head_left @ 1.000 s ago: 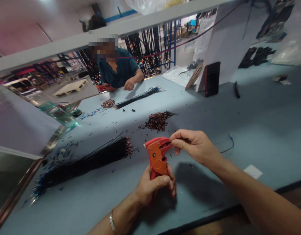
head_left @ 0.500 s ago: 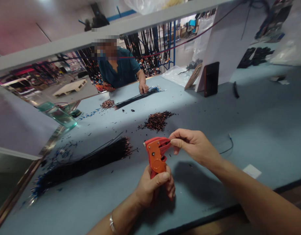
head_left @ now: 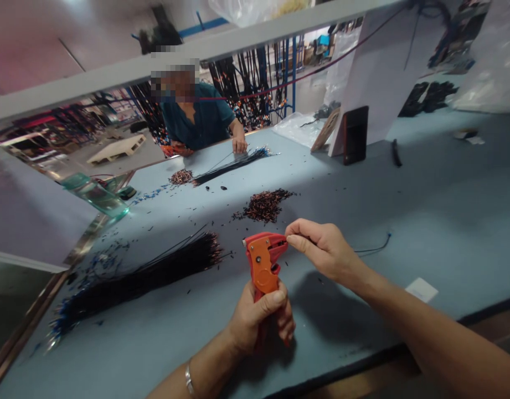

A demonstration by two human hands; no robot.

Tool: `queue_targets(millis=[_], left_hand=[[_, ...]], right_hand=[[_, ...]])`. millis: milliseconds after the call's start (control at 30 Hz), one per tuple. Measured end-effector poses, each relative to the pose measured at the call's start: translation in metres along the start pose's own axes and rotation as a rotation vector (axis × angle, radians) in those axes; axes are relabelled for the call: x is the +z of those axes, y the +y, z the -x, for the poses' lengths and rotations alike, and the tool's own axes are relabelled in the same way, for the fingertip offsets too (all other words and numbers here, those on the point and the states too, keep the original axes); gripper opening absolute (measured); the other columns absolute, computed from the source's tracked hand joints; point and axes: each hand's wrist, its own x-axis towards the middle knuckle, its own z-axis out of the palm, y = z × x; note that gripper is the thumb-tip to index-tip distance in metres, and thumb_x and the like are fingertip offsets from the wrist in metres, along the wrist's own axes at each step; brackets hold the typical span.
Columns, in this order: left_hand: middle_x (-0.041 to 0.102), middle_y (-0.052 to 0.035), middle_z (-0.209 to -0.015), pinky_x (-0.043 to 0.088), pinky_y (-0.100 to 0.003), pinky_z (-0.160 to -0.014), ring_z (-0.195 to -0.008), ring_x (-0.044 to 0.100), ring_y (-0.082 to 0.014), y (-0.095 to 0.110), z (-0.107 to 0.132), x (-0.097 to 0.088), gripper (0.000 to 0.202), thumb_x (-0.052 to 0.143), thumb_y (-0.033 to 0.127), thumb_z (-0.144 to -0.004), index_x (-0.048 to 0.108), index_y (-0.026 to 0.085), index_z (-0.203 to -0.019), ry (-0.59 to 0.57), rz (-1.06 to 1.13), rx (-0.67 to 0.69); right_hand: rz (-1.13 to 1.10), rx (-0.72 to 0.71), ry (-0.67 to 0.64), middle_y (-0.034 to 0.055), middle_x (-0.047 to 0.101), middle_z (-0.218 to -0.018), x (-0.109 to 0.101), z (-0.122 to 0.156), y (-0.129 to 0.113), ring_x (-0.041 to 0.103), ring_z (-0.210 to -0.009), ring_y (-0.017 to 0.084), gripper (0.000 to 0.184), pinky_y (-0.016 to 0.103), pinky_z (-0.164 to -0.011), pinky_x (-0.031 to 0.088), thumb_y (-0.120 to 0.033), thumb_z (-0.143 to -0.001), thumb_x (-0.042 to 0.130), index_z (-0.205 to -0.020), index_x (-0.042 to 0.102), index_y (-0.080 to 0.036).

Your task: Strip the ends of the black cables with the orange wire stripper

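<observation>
My left hand (head_left: pixel 258 318) is wrapped round the handles of an orange and red wire stripper (head_left: pixel 263 263), held upright above the blue table (head_left: pixel 446 210). My right hand (head_left: pixel 321 249) pinches one end of a thin black wire (head_left: pixel 373 247) at the stripper's jaws; the rest of the wire trails right across the table. A bundle of black wires (head_left: pixel 142 277) lies to the left of the stripper. A heap of stripped insulation bits (head_left: pixel 265 205) lies just beyond my hands.
A person in a teal shirt (head_left: pixel 205 119) sits across the table with a hand on another wire bundle (head_left: pixel 233 163) beside a small heap of bits (head_left: pixel 182 177). A dark phone (head_left: pixel 355 134) leans on a white board. A white paper slip (head_left: pixel 421 289) lies near the front edge.
The stripper and my hands have shifted slightly up and left. The trailing wire has been drawn left. The person across has reached a hand onto their wire bundle.
</observation>
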Motion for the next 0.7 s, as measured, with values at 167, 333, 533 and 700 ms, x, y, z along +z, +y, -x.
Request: queue_targets(millis=[167,333,533,700], left_hand=[[0.042,0.0064,-0.046,0.041,-0.021,-0.039,-0.033,0.041,-0.0065,0.0026,0.0017,0.0025,0.037,0.069,0.041,-0.078,0.045,0.018,-0.064,0.011,0.022,-0.031],[0.033,0.0103,-0.042,0.033,-0.017,-0.033,-0.029,0.027,-0.0035,0.0044,0.0034,0.0014,0.039,0.068,0.043,-0.08,0.04,0.02,-0.064,0.024,0.028,-0.023],[0.041,0.0073,-0.048,0.041,-0.021,-0.039,-0.033,0.038,-0.0054,0.0028,0.0001,-0.0019,0.032,0.067,0.039,-0.08,0.046,0.018,-0.067,-0.021,0.04,0.009],[0.051,0.0025,-0.058,0.05,-0.028,-0.056,-0.049,0.054,-0.0106,0.0038,-0.0012,-0.0005,0.028,0.072,0.034,-0.074,0.052,0.015,-0.075,-0.02,0.06,0.002]], right_hand=[[0.03,-0.017,0.039,-0.005,0.045,-0.059,0.0037,0.0022,-0.0002,0.039,-0.054,0.009,0.02,0.022,-0.053,0.032,-0.03,-0.093,0.047,-0.081,0.058,-0.018],[0.034,-0.035,0.069,-0.0053,0.045,-0.058,0.0066,0.0025,0.0017,0.039,-0.052,0.009,0.02,0.022,-0.052,0.032,-0.029,-0.093,0.047,-0.08,0.058,-0.018],[0.04,-0.026,0.049,-0.0049,0.047,-0.059,0.0072,0.0002,0.0051,0.041,-0.054,0.01,0.02,0.022,-0.054,0.034,-0.03,-0.093,0.047,-0.083,0.059,-0.018],[0.053,-0.019,0.051,-0.0039,0.051,-0.062,0.0079,-0.0014,0.0069,0.044,-0.056,0.01,0.02,0.022,-0.056,0.035,-0.03,-0.093,0.046,-0.082,0.059,-0.018]])
